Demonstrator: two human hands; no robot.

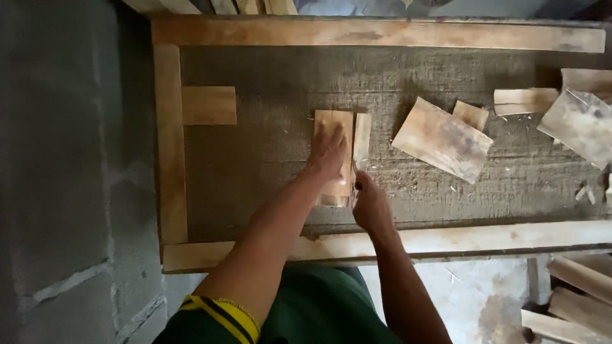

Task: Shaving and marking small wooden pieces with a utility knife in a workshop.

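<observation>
On the workbench (268, 165), my left hand (328, 153) presses flat on a small wooden board (333, 124); my right hand (371, 205) pinches a thin strip (361, 137) touching the board's right edge.

Grey block wall (64, 159) left; wood-framed workbench (382, 35); pale concrete floor (472, 293), stacked timber offcuts (574, 299) right.

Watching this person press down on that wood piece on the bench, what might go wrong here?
The left hand lies flat on the wooden board, right beside where the right hand works along the narrow strip; a slip could possibly catch the fingers. Whether the right hand holds a tool cannot be told. Loose offcuts and chips nearby on the bench could get knocked off.
</observation>
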